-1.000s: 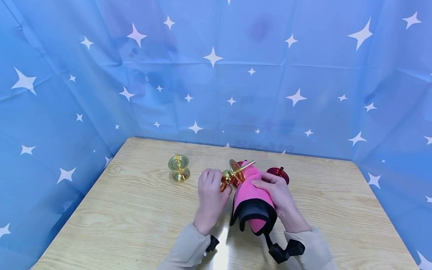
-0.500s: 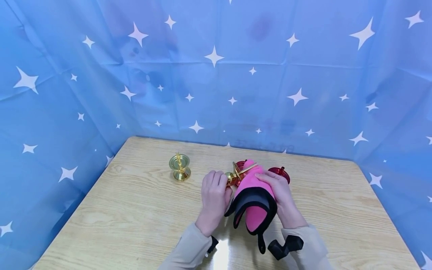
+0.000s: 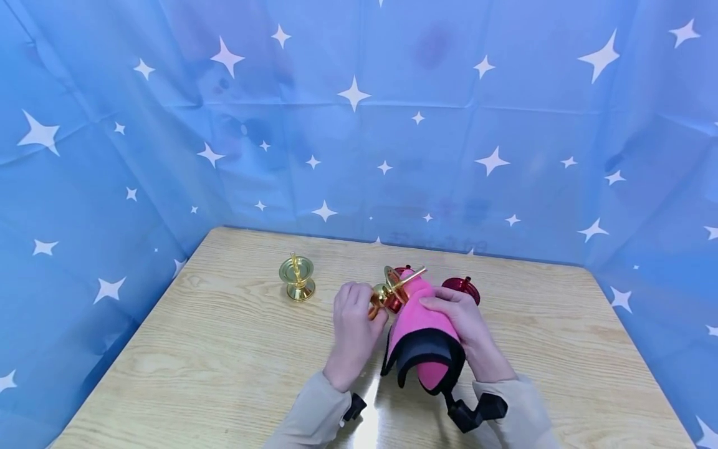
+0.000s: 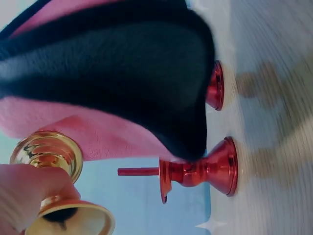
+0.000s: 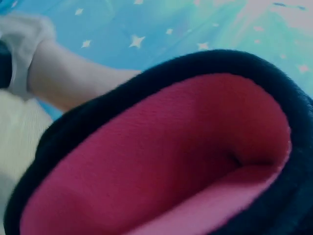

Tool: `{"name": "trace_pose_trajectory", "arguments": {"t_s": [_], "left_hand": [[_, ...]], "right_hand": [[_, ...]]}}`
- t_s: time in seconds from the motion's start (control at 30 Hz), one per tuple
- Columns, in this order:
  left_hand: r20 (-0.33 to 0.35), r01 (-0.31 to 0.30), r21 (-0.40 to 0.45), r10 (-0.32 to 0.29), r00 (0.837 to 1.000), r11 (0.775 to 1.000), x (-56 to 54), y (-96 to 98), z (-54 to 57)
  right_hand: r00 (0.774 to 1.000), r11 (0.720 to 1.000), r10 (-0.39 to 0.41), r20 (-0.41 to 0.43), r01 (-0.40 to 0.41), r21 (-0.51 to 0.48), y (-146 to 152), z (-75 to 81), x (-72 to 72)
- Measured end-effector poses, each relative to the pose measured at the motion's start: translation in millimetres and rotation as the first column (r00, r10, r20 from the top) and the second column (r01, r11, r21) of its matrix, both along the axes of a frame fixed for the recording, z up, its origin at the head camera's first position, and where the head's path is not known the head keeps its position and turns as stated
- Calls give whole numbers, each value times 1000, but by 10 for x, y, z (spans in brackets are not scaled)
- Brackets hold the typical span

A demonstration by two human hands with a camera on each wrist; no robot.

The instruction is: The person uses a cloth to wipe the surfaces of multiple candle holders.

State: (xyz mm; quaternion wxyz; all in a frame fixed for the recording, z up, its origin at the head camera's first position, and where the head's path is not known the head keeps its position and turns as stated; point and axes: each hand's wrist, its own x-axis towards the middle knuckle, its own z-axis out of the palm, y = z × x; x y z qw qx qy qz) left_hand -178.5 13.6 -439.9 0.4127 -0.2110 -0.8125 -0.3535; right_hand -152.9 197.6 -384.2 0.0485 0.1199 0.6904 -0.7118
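My left hand (image 3: 353, 330) grips a gold candlestick (image 3: 381, 293), tilted so its thin spike points right and away from me. My right hand (image 3: 462, 318) pinches a pink cloth mitt (image 3: 421, 312) with black edging, thumb on top. The mitt's upper end overlaps the candlestick's dish and spike. Its opening hangs toward me; in the right wrist view the pink lining (image 5: 161, 147) shows inside the black rim. In the left wrist view the candlestick's hollow gold base (image 4: 78, 220) shows below the fingers, its dish (image 4: 54, 152) against the pink cloth.
Another gold candlestick (image 3: 300, 288) stands upright on the wooden table (image 3: 224, 349), left of my hands. Two red candlesticks stand behind the mitt, one (image 3: 462, 288) past my right hand, one (image 3: 395, 305) partly hidden. A blue starry curtain (image 3: 359, 156) encloses the table's back and sides.
The mitt's opening first swings left and turns toward me, then swings back to the right. The candlestick shifts and tilts slightly in my left hand.
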Motion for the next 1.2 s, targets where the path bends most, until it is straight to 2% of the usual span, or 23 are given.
{"name": "trace_pose_trajectory", "arguments": {"t_s": [0.1,0.23,0.4,0.47,0.57,0.67,0.73,0.77,0.83,0.9,0.97,1.0,1.03,1.1,1.17,1.2], "left_hand": [[-14,-7,-39,7,1000,999,-12,-1,10],[-23,8,-66,-10,1000,998,-18,-13,5],[29,61,-5,-61,998,998,-2,-37,-33],[56,77,39,-79,995,996,-1,-43,-51],[91,108,108,-118,989,988,-3,-48,-63],[112,143,166,-163,980,976,-5,-52,-62],[117,166,195,-191,975,967,-6,-57,-60],[117,175,204,-201,973,963,-8,-59,-61],[114,187,209,-214,970,960,-13,-61,-60],[102,199,197,-222,970,960,-18,-62,-58],[91,197,167,-214,973,966,-20,-60,-52],[85,191,149,-205,975,970,-21,-58,-52],[78,183,128,-194,978,975,-23,-54,-51],[65,159,86,-165,984,983,-21,-49,-46],[49,136,44,-138,989,990,-17,-47,-40],[40,124,20,-125,991,992,-16,-45,-38]], "right_hand": [[998,999,42,-42,-41,28,-28,-9,-11],[999,1000,24,-42,-25,-9,6,17,-19],[998,985,-20,-51,11,-172,67,44,-10],[998,983,-25,-65,13,-183,74,47,7],[996,996,5,-86,-12,-87,67,40,47],[985,994,73,-159,-59,91,30,32,91],[956,964,147,-254,-81,255,2,27,113],[931,934,192,-310,-77,348,-14,26,123],[861,855,284,-421,-29,518,-42,27,135],[790,761,363,-494,55,647,-64,29,152],[730,687,422,-537,129,715,-86,35,174],[711,660,444,-546,153,735,-95,41,186],[699,639,461,-547,166,751,-101,49,202],[692,616,482,-538,169,769,-110,71,238],[695,628,484,-532,148,764,-117,103,268],[698,642,476,-535,140,753,-119,121,282]]}}
